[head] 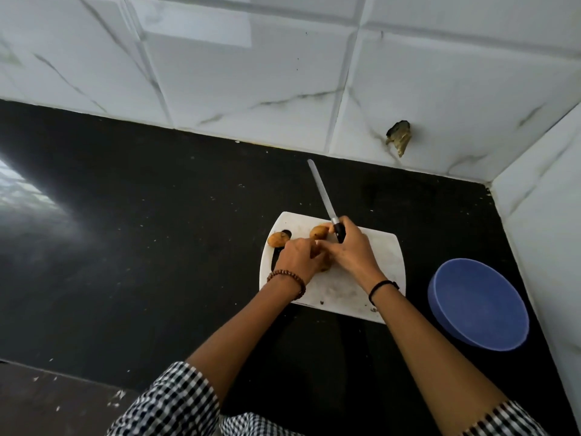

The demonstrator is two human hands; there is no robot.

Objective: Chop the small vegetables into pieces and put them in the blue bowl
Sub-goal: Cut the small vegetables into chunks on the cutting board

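Note:
A white cutting board lies on the black counter. Small brown-orange vegetables sit on it: one at its left edge, another near the top middle. My left hand curls over a third vegetable, mostly hidden under the fingers. My right hand grips the black handle of a long serrated knife, whose blade points up and away toward the wall. The blue bowl stands to the right of the board, with nothing in it.
White marble-look tiled walls meet at a corner on the right, close behind the bowl. A chipped hole shows in the back wall. The black counter stretches far to the left, with glare at the left edge.

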